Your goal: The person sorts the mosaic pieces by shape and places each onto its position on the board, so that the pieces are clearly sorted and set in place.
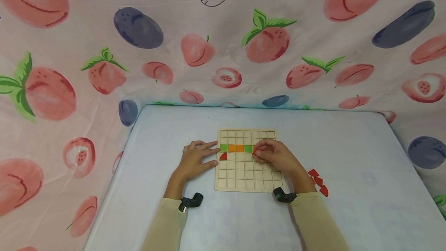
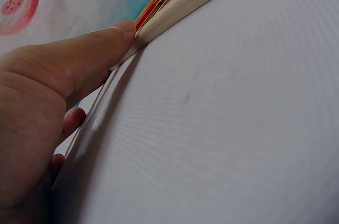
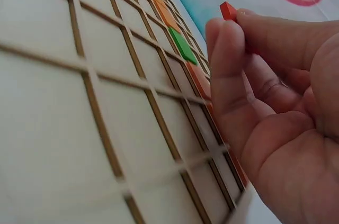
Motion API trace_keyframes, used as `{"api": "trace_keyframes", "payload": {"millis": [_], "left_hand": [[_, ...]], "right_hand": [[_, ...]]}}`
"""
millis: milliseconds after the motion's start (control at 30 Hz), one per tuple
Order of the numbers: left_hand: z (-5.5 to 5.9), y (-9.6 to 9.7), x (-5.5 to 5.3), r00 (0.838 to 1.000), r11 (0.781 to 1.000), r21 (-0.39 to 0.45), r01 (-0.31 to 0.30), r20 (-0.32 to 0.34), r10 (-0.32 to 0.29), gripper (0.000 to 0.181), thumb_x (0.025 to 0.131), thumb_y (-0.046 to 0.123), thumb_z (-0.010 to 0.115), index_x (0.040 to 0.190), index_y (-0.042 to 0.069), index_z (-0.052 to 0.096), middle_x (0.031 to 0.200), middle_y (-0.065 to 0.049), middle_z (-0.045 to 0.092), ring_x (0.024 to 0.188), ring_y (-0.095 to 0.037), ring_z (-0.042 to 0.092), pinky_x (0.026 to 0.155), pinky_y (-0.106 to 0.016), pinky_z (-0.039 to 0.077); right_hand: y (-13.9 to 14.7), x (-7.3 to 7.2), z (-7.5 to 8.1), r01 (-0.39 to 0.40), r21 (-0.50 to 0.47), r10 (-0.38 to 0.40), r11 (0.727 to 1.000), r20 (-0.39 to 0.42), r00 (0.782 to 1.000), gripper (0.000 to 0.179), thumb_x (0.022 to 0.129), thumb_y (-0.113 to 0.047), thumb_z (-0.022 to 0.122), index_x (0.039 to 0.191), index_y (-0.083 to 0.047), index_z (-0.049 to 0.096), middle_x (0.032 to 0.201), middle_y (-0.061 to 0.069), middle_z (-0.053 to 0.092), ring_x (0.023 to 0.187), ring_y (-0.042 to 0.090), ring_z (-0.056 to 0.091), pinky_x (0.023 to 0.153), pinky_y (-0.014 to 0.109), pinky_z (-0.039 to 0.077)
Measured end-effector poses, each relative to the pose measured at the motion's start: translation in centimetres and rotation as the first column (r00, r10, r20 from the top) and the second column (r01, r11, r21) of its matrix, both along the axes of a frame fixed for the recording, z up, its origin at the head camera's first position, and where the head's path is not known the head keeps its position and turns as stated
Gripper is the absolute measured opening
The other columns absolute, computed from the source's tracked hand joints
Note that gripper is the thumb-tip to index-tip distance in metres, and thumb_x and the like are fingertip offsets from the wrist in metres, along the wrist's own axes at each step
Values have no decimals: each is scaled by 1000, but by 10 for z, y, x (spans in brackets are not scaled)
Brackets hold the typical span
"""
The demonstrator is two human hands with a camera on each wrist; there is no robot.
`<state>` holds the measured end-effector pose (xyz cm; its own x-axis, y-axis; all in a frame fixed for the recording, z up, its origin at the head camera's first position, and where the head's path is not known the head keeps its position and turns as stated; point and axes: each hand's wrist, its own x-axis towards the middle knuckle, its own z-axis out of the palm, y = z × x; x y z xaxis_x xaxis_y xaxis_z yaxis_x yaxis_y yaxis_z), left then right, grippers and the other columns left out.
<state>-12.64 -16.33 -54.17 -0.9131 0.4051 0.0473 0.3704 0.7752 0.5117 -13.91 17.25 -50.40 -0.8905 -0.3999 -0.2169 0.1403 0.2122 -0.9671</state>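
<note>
A wooden grid board (image 1: pixel 240 184) lies flat on the table. One of its rows holds green and orange square tiles (image 1: pixel 235 148), running on beneath my right fingers. Under the row's left end sits a red quarter-round tile (image 1: pixel 223 156). My right hand (image 1: pixel 280 159) is over the board's right half, pinching a small red tile (image 3: pixel 228 11) between thumb and fingers; the tile's full outline is hidden. My left hand (image 1: pixel 196 160) lies at the board's left edge, fingers extended, and its thumb (image 2: pixel 100 49) touches that edge in the left wrist view.
Several loose red tiles (image 1: pixel 318 181) lie on the white tabletop (image 1: pixel 369 165), right of the board and beside my right wrist. A fruit-print cloth (image 1: pixel 223 49) hangs behind the table and along its sides. Each wrist wears a black camera (image 1: pixel 191 201).
</note>
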Motion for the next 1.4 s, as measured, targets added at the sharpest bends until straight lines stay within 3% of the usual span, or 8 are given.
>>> {"api": "trace_keyframes", "payload": {"millis": [200,467,800,1067,1400], "left_hand": [[1,0,0,1000,1000,-1,-1,1,1,50,94,55,66,141,37,62,157,17,47,138,-22,39,104,-48,30],[1,1,0,1000,1000,-5,4,11,-3,50,95,55,66,141,37,61,158,17,46,139,-22,38,106,-49,30],[1,0,0,1000,1000,-7,8,6,-8,50,95,56,65,142,38,61,158,17,46,139,-22,38,106,-49,30],[1,0,0,1000,1000,2,4,11,-4,50,95,54,66,141,38,61,158,17,46,139,-23,38,106,-49,30],[0,0,0,1000,1000,16,4,-6,-4,49,94,53,68,140,37,62,157,17,47,138,-23,38,105,-49,29]], "right_hand": [[-17,0,-1,38,-12,-38,999,-9,999,26,96,-13,71,115,4,63,103,19,73,93,26,74,82,31,61],[-38,2,-6,87,-68,-84,994,48,995,29,95,-11,72,119,5,66,109,19,72,94,26,75,83,34,61],[-63,-2,-11,128,-15,-127,992,57,990,25,91,-15,79,107,-1,68,92,11,75,75,20,70,66,31,61],[-70,-4,-15,140,4,-140,990,41,989,19,90,-18,79,101,-5,71,82,7,70,61,17,58,58,26,52],[-76,-3,-15,184,156,-187,970,1,982,14,86,-21,84,94,-13,75,80,3,70,55,15,55,54,25,47]]}}
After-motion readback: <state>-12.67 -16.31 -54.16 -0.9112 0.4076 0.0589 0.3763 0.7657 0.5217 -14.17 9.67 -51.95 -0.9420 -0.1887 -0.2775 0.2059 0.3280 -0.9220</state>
